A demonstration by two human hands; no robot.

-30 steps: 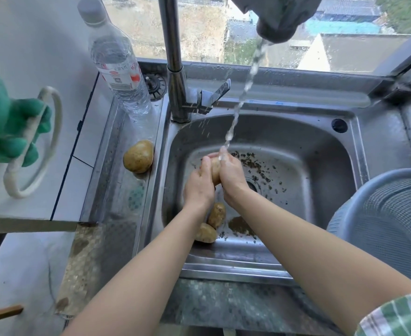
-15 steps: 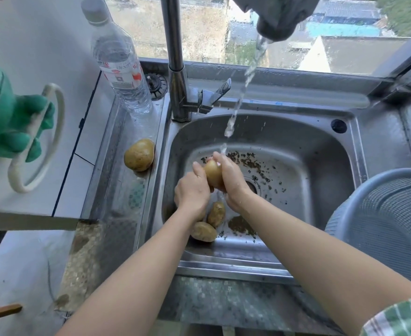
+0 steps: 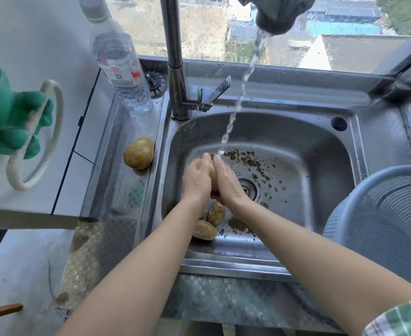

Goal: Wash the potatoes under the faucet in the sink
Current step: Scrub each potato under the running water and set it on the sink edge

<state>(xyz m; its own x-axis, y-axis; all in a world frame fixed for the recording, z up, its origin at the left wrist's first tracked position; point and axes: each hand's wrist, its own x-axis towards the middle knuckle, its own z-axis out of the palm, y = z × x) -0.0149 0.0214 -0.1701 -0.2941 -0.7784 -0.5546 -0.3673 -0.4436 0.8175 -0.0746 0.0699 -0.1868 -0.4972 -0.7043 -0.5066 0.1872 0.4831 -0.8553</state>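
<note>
Potatoes [image 3: 204,229] lie on the near floor of the sink [image 3: 223,265], below the wrists. Just beyond, the left hand [image 3: 196,180] and right hand [image 3: 227,183] clasp one potato [image 3: 213,177] between them, with the stream [image 3: 233,117] landing at the fingertips. Roll it so water reaches every side; it is probably slippery.

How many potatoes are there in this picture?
4. One potato lies on the ledge left of the sink; one is held between the left hand and right hand under the water; two lie in the basin beneath the wrists. More may be hidden.
</note>
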